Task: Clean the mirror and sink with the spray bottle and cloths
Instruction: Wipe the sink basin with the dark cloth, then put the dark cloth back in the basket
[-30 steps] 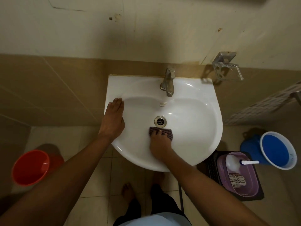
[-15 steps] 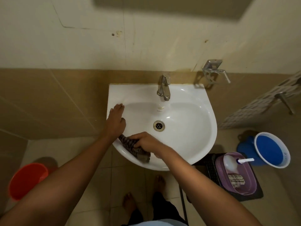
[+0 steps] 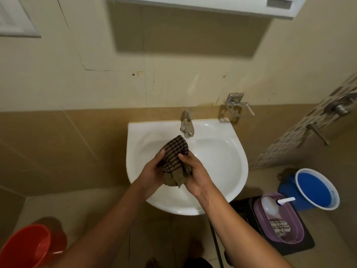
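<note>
A dark striped cloth (image 3: 174,154) is held above the white sink (image 3: 228,163), bunched between both hands. My left hand (image 3: 152,174) grips its left side and my right hand (image 3: 195,175) grips its right side. The tap (image 3: 186,124) stands at the back of the basin. A white spray bottle (image 3: 272,206) lies in a purple tub (image 3: 295,236) on the floor at the right, with a second checked cloth (image 3: 280,227) beside it. The lower edge of the mirror cabinet (image 3: 201,4) shows at the top.
A blue bucket (image 3: 316,188) stands on the floor right of the sink, and a red bucket (image 3: 25,246) at the lower left. A metal wall holder (image 3: 235,105) sits right of the tap. Shower fittings (image 3: 340,108) are on the right wall.
The cloth has come up off the sink's front rim. My left hand left the rim and now holds the cloth together with my right hand. The view tilted upward, showing the cabinet.
</note>
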Demonstrator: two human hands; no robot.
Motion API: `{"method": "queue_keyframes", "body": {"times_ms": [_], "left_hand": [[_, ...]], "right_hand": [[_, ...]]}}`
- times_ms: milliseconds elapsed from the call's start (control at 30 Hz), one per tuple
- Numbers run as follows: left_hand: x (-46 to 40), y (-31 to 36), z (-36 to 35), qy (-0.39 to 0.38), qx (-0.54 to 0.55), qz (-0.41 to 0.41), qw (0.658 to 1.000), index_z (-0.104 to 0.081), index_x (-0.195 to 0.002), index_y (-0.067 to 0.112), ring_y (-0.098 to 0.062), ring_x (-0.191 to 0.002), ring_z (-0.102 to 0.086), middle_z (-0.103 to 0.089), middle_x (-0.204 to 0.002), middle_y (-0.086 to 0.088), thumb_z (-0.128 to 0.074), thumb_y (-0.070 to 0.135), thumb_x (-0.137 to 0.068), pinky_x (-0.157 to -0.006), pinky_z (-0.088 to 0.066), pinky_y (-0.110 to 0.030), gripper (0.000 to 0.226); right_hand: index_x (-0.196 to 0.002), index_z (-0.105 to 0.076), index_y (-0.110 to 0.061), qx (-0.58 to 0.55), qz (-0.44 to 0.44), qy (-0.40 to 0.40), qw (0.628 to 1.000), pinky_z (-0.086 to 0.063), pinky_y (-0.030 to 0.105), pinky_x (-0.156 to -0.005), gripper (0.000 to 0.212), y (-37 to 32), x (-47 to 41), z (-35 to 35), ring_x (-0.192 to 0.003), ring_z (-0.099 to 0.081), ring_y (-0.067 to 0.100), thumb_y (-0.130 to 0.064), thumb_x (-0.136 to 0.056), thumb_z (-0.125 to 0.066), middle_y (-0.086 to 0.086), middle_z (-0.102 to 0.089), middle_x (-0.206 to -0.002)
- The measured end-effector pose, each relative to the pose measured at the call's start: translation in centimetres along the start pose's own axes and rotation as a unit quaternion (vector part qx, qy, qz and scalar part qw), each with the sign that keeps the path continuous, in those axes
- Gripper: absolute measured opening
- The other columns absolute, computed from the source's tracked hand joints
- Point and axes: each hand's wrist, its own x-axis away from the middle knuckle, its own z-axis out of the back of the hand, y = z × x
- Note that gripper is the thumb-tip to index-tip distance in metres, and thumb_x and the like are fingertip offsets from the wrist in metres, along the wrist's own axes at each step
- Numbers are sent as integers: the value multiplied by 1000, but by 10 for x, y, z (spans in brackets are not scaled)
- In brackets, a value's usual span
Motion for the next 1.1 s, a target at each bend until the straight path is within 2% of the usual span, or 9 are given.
{"method": "queue_keyframes", "body": {"times_ms": [33,100,233,367,467,667,867,1000,1100], "left_hand": [[2,3,-7,-7,-21,-14,1000,-57,-133,10,-31,-121,-59,-62,-130,-15,-51,36,-97,-103,-45,-48,45],[3,12,-17,41,-75,-33,996,-61,-128,7,-28,-113,-65,-69,-121,-12,-60,21,-92,-95,-51,-42,38],[-4,24,-24,133,-163,-67,975,-69,-114,6,-28,-101,-70,-74,-107,-11,-67,12,-87,-84,-57,-39,28],[-8,36,-42,115,-221,-61,966,-71,-109,10,-23,-94,-72,-76,-102,-7,-67,16,-88,-78,-57,-34,22],[-12,39,-61,78,-245,-35,966,-72,-108,13,-20,-94,-73,-76,-100,-4,-66,23,-90,-79,-56,-30,21],[-22,-1,-94,11,-304,71,950,-70,-112,13,-26,-101,-70,-75,-106,-5,-77,16,-78,-88,-57,-43,35],[-36,-34,-145,-2,-320,6,947,-63,-116,13,-22,-104,-68,-73,-107,-4,-74,-3,-75,-82,-58,-35,45],[-44,-46,-185,-10,-332,-61,941,-65,-111,16,-22,-106,-64,-69,-110,-6,-69,-7,-78,-84,-57,-38,40],[-49,-57,-212,-18,-273,-90,958,-66,-106,5,-27,-98,-65,-69,-106,-15,-61,-14,-79,-78,-54,-41,34]], "right_hand": [[-133,-53,1,3,5,12,1000,-49,50,-102,47,-2,0,1,-118,-60,38,-9,-89,-65,26,-60,-130],[-128,-56,-2,47,20,38,998,-54,45,-95,36,-9,3,2,-115,-63,35,-11,-93,-60,22,-65,-125],[-111,-62,-6,292,62,76,952,-56,28,-73,18,-32,10,9,-98,-69,23,-7,-94,-60,11,-72,-107],[-120,-59,-7,349,57,55,934,-59,35,-76,35,-48,19,26,-104,-69,24,-7,-87,-72,9,-70,-114],[-127,-56,-14,343,41,46,937,-61,38,-78,47,-58,28,41,-109,-67,23,-8,-84,-76,7,-68,-120],[-125,-55,-12,259,17,82,962,-57,48,-90,37,-86,55,92,-109,-67,31,0,-92,-62,11,-69,-120],[-123,-55,-12,213,39,101,971,-51,52,-99,42,-112,86,147,-113,-65,33,9,-87,-64,15,-69,-119],[-123,-57,-18,181,105,90,974,-56,36,-86,48,-141,107,168,-108,-67,20,14,-88,-56,4,-71,-115],[-115,-62,-16,162,145,92,972,-58,28,-73,44,-162,121,175,-94,-70,14,18,-89,-50,-2,-74,-101]]}}
